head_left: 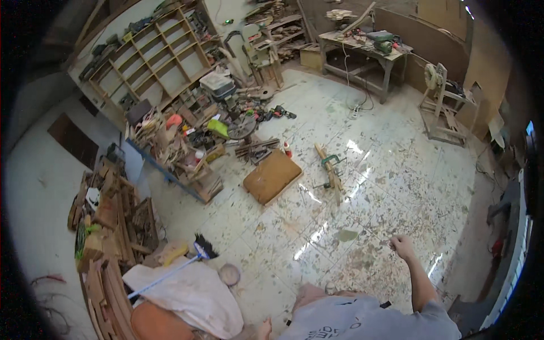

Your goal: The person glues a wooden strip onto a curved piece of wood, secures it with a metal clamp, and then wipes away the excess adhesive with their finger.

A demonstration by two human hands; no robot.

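Speckled floor (396, 187) below empty right hand (403, 247).

Clamped wooden strips (330, 170) lie flat on floor.

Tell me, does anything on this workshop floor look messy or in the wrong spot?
Yes. A brown cushion lies askew on the bare floor, and clamped wooden strips lie loose beside it. Tools and scraps spill off the cluttered shelf. The right hand holds nothing; only a bit of the left hand shows.
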